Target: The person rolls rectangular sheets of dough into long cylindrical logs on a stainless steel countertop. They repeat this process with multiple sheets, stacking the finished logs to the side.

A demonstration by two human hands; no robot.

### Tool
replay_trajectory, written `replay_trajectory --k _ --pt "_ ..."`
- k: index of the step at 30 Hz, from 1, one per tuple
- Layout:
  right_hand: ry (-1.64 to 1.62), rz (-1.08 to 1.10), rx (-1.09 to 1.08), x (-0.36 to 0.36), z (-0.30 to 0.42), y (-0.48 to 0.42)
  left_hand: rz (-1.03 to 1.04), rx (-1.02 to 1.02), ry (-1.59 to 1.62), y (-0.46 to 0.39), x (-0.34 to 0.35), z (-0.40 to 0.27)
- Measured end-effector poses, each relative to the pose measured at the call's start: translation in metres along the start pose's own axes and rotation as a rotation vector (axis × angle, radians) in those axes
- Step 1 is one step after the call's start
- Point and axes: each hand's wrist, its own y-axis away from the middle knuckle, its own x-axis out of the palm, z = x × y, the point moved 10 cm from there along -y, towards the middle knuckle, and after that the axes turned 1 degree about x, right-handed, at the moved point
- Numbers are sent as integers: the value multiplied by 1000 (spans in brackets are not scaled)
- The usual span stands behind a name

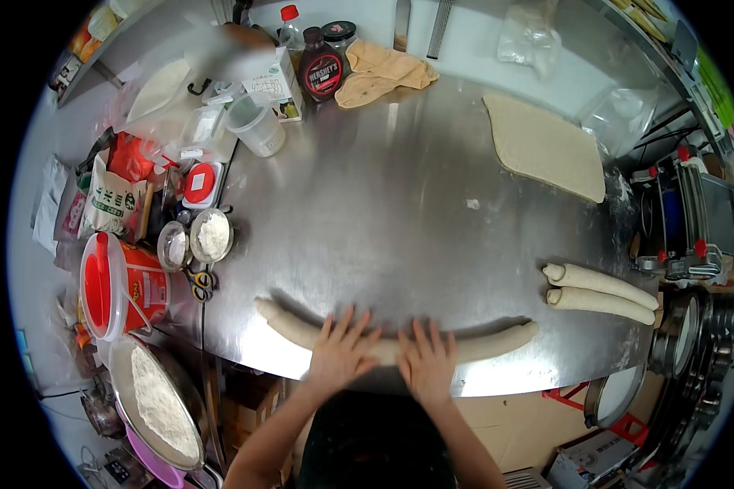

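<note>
A long roll of pale dough (pixel 495 343) lies on the steel worktable (pixel 367 244) near its front edge, curving upward at both ends. My left hand (pixel 341 354) rests flat on it left of the middle, fingers spread. Just to the right, my right hand (pixel 427 360) lies on the same roll with its fingers apart. The dough directly under both palms is hidden. Two shorter dough rolls (pixel 602 285) lie side by side at the right. Farther back on the right is a flat dough sheet (pixel 544 147).
Small bowls of white powder (pixel 213 236), scissors (pixel 202 285) and a red tub (pixel 153 287) stand along the left edge. A plastic measuring cup (pixel 257 125), a chocolate syrup bottle (pixel 322 67) and a tan cloth (pixel 382 73) are at the back. A roller machine (pixel 679 214) stands at the right.
</note>
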Motion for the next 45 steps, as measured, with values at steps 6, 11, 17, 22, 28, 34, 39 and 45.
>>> replay_trajectory --k 6,11,17,22,28,34,39,45 --pt "32 37 21 6 0 21 -18 -81 -66 29 11 -6" --pt "103 -118 -83 -18 -36 -73 -139 -20 -231 -44 -28 45" --pt "189 -16 -13 -55 -145 6 -36 25 -175 17 -53 102" --pt "128 -2 -157 -62 -167 -10 -71 115 -207 7 -60 113" --pt "292 -95 -368 -139 -136 -2 -30 204 -381 18 -121 91" --pt "233 121 -232 -75 -172 16 -56 90 -372 31 -75 119" --pt "122 -27 -12 -68 -150 5 -194 -123 -173 5 -84 87" --pt "101 50 -59 -10 -82 4 -80 -103 -125 7 -11 48"
